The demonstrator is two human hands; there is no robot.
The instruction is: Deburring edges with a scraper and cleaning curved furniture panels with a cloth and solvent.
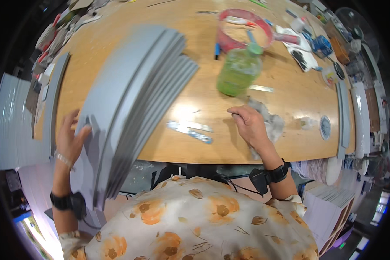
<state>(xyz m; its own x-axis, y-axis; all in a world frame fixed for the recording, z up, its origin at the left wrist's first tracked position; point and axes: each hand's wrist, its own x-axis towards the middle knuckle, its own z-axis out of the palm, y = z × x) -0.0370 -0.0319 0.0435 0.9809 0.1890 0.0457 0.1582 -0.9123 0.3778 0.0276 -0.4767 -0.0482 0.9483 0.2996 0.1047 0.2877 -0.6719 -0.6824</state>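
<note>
A fanned stack of long grey panels (117, 95) lies slantwise across the left part of the table, its near end past the front edge. My left hand (71, 136) is at the stack's left side, fingers apart, the thumb against or just over the top panel. To the right, my right hand (249, 125) is closed with the fingers curled under; whatever is in it, if anything, is hidden. A crumpled grey cloth (274, 123) lies under and beside that hand. Between the hands are metal strips (190, 132). Beyond the right hand stands a bottle of green liquid (238, 73).
A red round pan-like container (223, 37) with tools in it sits behind the bottle. A white cloth (305, 58), a jar (333, 73) and a small round dish (325, 127) are at the right. More grey panels (17, 121) stand at the far left.
</note>
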